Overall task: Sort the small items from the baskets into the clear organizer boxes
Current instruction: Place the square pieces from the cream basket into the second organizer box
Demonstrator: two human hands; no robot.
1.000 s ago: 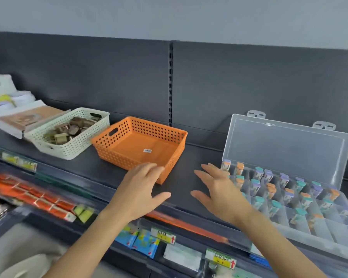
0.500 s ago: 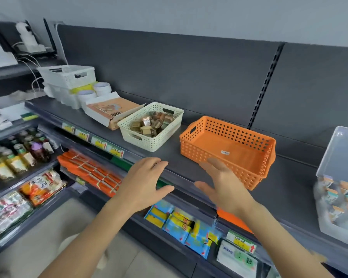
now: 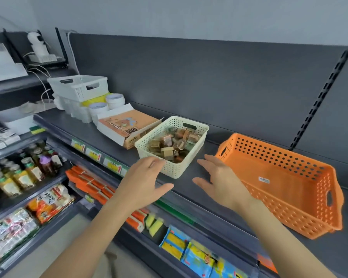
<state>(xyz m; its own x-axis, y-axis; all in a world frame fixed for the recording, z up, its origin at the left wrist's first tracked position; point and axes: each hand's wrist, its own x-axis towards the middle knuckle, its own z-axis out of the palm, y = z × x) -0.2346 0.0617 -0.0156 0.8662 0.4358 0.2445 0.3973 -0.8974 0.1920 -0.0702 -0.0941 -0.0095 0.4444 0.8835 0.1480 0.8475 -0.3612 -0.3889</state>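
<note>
A cream perforated basket (image 3: 199, 131) stands on the dark shelf, filled with several small brown and copper items (image 3: 173, 144). To its right lies an orange perforated basket (image 3: 301, 213), bare inside but for a small white label. My left hand (image 3: 143, 182) hovers with relaxed fingers at the cream basket's near left corner, holding nothing. Between the two baskets my right hand (image 3: 222, 178) is spread open, also holding nothing. The clear organizer box is out of view.
Left of the cream basket sit an orange-and-white carton (image 3: 125, 125), white cups (image 3: 115, 100) and white crates (image 3: 78, 87). The shelf's front edge (image 3: 189, 209) carries price tags. Lower shelves hold bottles (image 3: 26, 173) and snack packets (image 3: 50, 201).
The view has swung left, so the clear organizer box has left the frame. Both hands travelled left from near the organizer and orange basket to the cream basket.
</note>
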